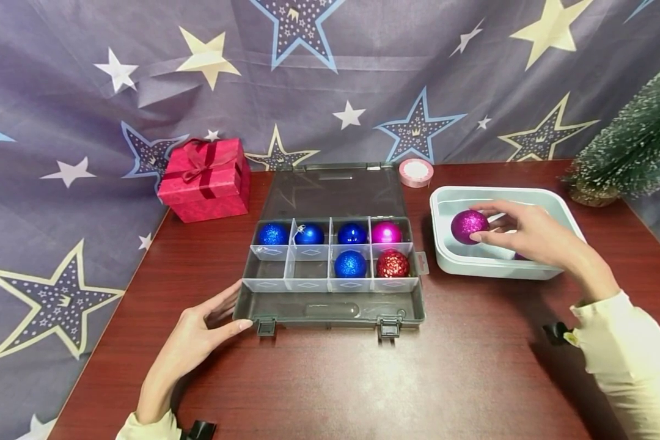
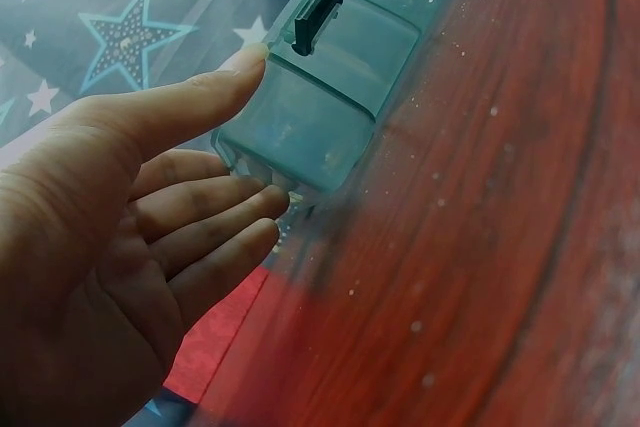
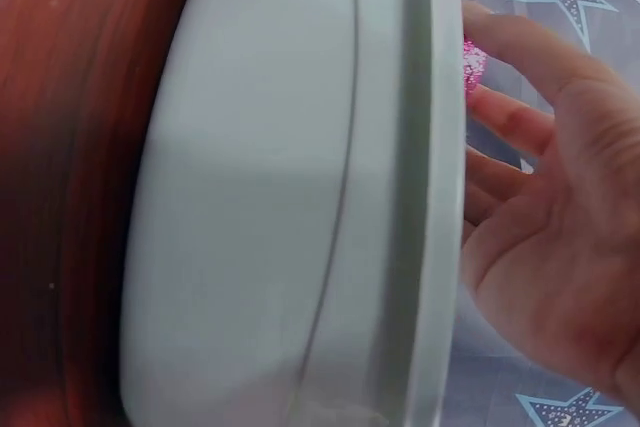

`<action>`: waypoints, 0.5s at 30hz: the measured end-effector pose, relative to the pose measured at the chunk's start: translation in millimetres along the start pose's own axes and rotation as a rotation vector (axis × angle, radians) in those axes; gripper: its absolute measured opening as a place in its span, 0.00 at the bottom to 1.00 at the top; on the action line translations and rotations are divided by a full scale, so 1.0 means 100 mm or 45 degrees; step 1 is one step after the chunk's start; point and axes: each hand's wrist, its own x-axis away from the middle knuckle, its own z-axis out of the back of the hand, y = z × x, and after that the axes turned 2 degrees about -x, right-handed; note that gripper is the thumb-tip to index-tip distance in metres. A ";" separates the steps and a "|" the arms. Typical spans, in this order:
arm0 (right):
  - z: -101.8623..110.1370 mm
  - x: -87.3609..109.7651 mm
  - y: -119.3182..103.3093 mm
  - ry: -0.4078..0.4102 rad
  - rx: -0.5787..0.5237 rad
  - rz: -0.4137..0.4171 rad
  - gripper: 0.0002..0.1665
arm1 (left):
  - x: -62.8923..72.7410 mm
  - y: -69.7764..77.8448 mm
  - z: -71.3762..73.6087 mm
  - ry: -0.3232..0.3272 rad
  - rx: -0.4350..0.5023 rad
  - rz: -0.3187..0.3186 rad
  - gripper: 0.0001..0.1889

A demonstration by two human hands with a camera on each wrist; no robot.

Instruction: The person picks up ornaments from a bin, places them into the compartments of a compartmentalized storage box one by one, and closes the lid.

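My right hand (image 1: 533, 229) pinches a glittery magenta bauble (image 1: 470, 227) between thumb and fingers, over the pale green tub (image 1: 495, 269). In the right wrist view the tub's wall hides most of that bauble. Part of another purple one shows low in the tub under the hand. My left hand (image 1: 195, 333) rests at the front left corner of a grey see-through divided box (image 1: 330, 308), thumb on its front edge and fingers fairly straight along its side. Three blue baubles and a pink bauble (image 1: 387, 233) fill its back row. In front sit a glittery blue bauble (image 1: 350, 266) and a red bauble (image 1: 393, 264).
The box's lid (image 1: 335, 192) lies folded back behind it. A red gift box (image 1: 205, 180) stands at the back left, a roll of pink tape (image 1: 416, 173) beside the lid, and a small frosted tree (image 1: 632, 134) at the right. Starry cloth hangs behind the table.
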 end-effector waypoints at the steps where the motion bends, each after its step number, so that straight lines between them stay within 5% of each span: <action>1: 0.00 0.00 -0.01 0.010 -0.003 -0.001 0.29 | 0.00 0.00 0.00 -0.001 -0.001 0.002 0.38; 15: -0.05 -0.05 -0.23 0.092 -0.004 0.098 0.29 | 0.01 0.05 -0.02 -0.004 0.023 -0.008 0.38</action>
